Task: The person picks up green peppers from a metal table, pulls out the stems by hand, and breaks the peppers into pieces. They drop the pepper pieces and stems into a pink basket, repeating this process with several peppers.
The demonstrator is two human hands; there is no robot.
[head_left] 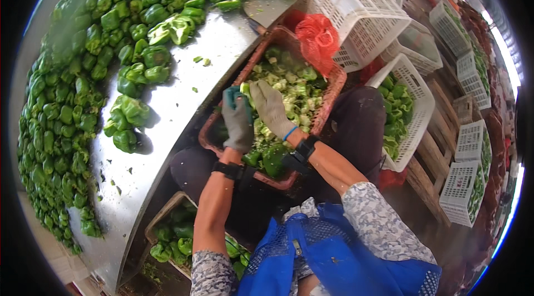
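Observation:
Both my hands wear grey work gloves and meet over a red plastic basket [328,112] between my knees. My left hand [238,123] is closed, with a small teal thing [230,95] at its fingers that I cannot make out. Right beside it, my right hand [270,108] has its fingers bent against a green pepper [246,91], which is partly hidden between the hands. Below them, pale green pepper cores and scraps [295,93] fill much of the basket. Whole dark green peppers [275,160] lie at its near end.
A metal table [194,71] on the left bears a large heap of green peppers [61,129]. Red netting [317,35] hangs over the basket's far corner. White crates [356,7] stand beyond; another white crate [425,110] with peppers is at my right. A crate of peppers [178,243] sits at lower left.

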